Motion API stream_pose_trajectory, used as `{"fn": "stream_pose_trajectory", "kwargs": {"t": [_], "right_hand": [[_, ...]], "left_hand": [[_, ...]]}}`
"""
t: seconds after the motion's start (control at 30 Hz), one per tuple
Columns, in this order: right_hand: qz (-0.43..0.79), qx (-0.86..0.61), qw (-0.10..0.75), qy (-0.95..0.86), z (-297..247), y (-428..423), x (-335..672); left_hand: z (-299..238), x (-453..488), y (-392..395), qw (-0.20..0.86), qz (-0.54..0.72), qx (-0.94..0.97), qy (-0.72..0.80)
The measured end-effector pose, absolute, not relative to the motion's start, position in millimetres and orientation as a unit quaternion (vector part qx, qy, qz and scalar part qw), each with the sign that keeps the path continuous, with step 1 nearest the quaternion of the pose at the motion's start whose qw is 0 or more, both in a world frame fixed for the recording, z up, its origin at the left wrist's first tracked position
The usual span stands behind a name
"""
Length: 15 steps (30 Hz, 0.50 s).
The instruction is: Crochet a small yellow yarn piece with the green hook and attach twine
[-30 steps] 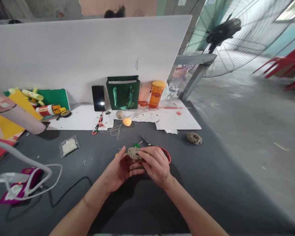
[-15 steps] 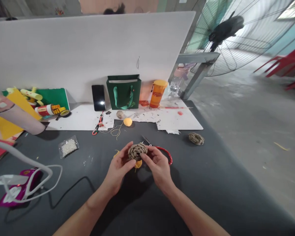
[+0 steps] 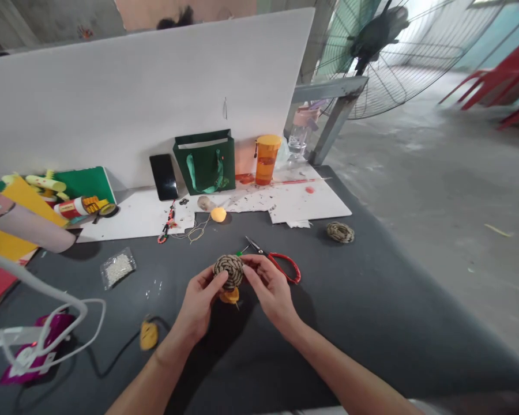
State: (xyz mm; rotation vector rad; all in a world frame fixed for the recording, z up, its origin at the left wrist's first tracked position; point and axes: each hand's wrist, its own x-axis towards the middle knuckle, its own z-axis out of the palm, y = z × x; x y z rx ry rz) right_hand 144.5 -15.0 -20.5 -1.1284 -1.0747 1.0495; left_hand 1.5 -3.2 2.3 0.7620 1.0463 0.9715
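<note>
Between my two hands is a round coiled piece of brown and black cord (image 3: 228, 272), held above the dark tabletop. My left hand (image 3: 202, 297) pinches its left side, with the thumb on its face. My right hand (image 3: 269, 286) grips its right edge with thumb and fingertips. Just below the coil is a small orange-yellow piece (image 3: 230, 295); whether it is attached is unclear. Red-handled scissors (image 3: 289, 268) lie beyond my right hand, blades pointing away. Close to their tips is a small green object (image 3: 240, 253), partly hidden.
A similar cord coil (image 3: 340, 232) lies at the right. Left are a bag of white beads (image 3: 118, 268), a yellow piece (image 3: 149, 335) by a dark cable and a purple packet (image 3: 38, 349). Behind stand a phone (image 3: 164, 177), a green bag (image 3: 204, 161) and an orange cup (image 3: 266, 164).
The coil has been turned in my hands, showing more of its spiral face. The scissors are less covered by my right hand. A yellow piece now shows beside my left forearm. The view has shifted.
</note>
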Motion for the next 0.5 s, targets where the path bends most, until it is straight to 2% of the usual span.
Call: {"fn": "stream_pose_trajectory", "kwargs": {"t": [0.1, 0.2, 0.3, 0.33, 0.43, 0.5], "right_hand": [[0.424, -0.506, 0.556, -0.504, -20.7, -20.9, 150.1], [0.269, -0.544, 0.548, -0.576, -5.6, -33.0, 142.3], [0.180, -0.391, 0.517, -0.740, 20.9, -32.3, 99.4], [0.185, -0.320, 0.462, -0.806, 28.4, -29.0, 76.3], [0.198, -0.118, 0.186, -0.955, 36.9, -15.2, -3.5], [0.200, -0.056, 0.108, -0.972, 30.3, -6.0, -49.1]], "left_hand": [[0.0, -3.4, 2.5, 0.679, 0.437, 0.354, 0.471], [-4.9, -11.0, 11.9, 0.674, 0.436, 0.401, 0.441], [-12.1, -17.1, 20.7, 0.724, 0.444, 0.372, 0.376], [-14.8, -17.7, 23.0, 0.727, 0.446, 0.363, 0.375], [-23.0, -15.2, 27.5, 0.727, 0.452, 0.355, 0.376], [-28.3, -13.0, 28.5, 0.741, 0.444, 0.351, 0.360]]}}
